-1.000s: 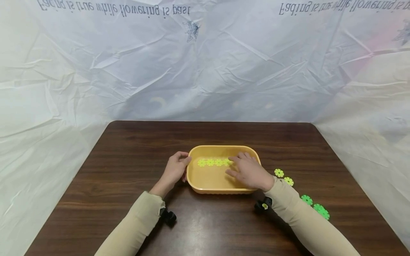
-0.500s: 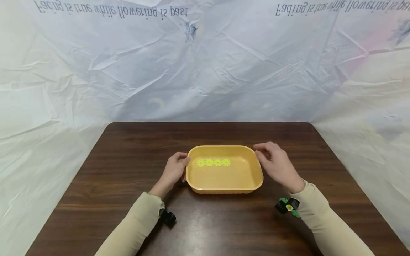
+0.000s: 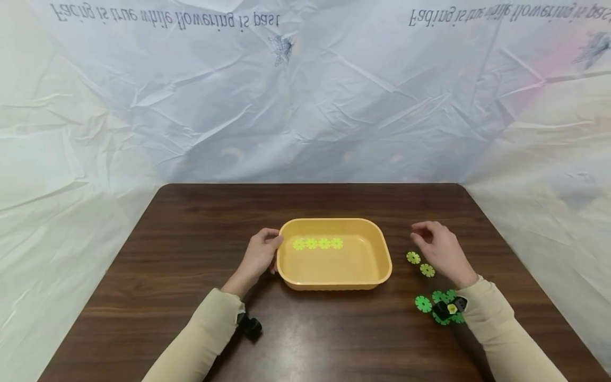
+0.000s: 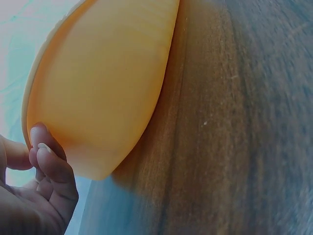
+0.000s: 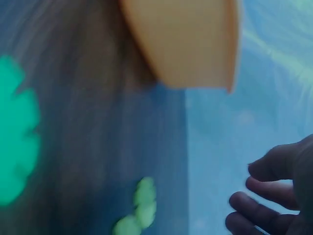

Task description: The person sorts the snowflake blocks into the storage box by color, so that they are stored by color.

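A yellow plastic basin (image 3: 334, 269) sits mid-table. Several yellow snowflake discs (image 3: 312, 244) lie in a row on its floor. At the basin's left end my left hand (image 3: 259, 257) grips the rim, and in the left wrist view its curled fingers (image 4: 57, 166) touch the outer wall. My right hand (image 3: 444, 253) hovers to the right of the basin, apart from it, fingers loosely bent. Nothing shows between those fingers in the right wrist view. Close below that hand, two yellow-green snowflake discs (image 3: 413, 258) lie on the table.
Several green snowflake discs (image 3: 422, 304) lie nearer the front right, partly covered by the right wrist camera (image 3: 446, 309). The dark wooden table (image 3: 200, 217) ends at a pale printed sheet (image 3: 305, 132) hanging behind and at the sides.
My right hand has come out of the basin, passed its right rim and moved further right over the table. The left hand has stayed on the rim, and the row of discs looks unmoved.
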`<state>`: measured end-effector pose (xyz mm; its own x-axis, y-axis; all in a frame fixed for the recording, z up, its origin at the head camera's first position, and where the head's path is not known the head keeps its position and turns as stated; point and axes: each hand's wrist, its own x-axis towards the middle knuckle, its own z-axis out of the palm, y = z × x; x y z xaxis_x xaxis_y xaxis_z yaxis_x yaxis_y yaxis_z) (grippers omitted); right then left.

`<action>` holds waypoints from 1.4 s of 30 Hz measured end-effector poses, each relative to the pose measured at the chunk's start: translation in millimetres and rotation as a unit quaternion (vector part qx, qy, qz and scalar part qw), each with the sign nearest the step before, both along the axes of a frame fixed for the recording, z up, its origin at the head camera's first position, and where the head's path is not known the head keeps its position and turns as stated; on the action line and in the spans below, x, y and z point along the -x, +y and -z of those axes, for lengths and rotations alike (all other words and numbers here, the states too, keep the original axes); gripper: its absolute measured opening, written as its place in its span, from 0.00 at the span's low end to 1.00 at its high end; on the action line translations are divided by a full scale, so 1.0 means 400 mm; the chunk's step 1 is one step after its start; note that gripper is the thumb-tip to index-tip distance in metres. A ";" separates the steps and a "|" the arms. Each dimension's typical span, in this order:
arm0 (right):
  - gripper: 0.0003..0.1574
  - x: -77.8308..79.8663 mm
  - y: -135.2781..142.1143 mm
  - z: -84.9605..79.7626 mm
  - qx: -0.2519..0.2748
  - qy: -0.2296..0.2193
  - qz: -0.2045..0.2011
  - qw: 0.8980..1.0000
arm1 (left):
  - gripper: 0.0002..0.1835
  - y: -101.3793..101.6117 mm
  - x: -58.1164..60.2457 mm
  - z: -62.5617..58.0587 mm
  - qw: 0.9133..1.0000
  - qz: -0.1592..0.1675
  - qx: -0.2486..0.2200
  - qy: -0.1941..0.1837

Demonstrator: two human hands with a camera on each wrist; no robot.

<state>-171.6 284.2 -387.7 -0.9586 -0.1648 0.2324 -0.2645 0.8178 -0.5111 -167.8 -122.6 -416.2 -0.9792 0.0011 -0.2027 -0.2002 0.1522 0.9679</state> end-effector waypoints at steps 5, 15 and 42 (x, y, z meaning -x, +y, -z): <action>0.27 0.002 0.032 0.027 -0.055 -0.083 -0.006 0.995 | 0.16 0.001 0.000 0.000 1.000 0.002 0.000 0.001; 0.34 0.005 0.050 0.044 -0.099 -0.156 -0.038 0.982 | 0.17 -0.001 -0.002 -0.002 1.000 0.003 0.002 -0.001; 0.19 0.023 0.055 0.044 -0.070 -0.215 -0.049 0.973 | 0.17 -0.001 -0.001 -0.002 1.000 0.001 0.001 -0.004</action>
<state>-180.6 306.3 -405.3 -0.9403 -0.2618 -0.2174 -0.1313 0.8685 -0.4780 -167.4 -123.0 -415.4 -0.9776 0.0026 -0.2106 -0.2077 0.1547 0.9659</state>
